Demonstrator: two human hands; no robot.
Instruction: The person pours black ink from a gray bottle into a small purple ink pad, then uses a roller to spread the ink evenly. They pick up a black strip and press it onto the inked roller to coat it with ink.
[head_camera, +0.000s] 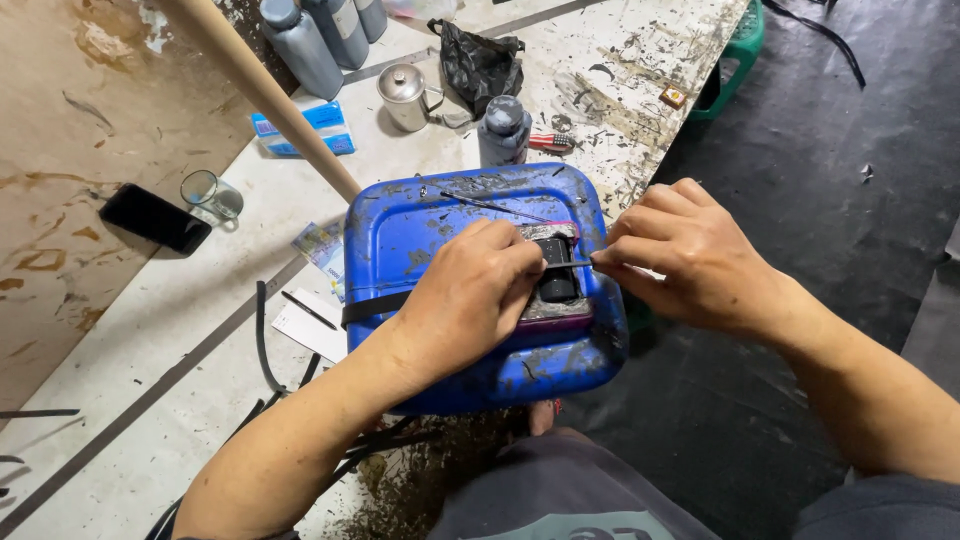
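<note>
- Head view: blue jerrycan (430, 235) at the table's (180, 330) edge, picture centre
- Left hand (470, 295) pressed on a black band (372, 306) beside the jerrycan's black cap (556, 268)
- Right hand (690, 255) at 3 o'clock, pinching the band's thin end
- Metal cup (405, 97) at 12 o'clock, phone (155, 217) at 9 o'clock
</note>
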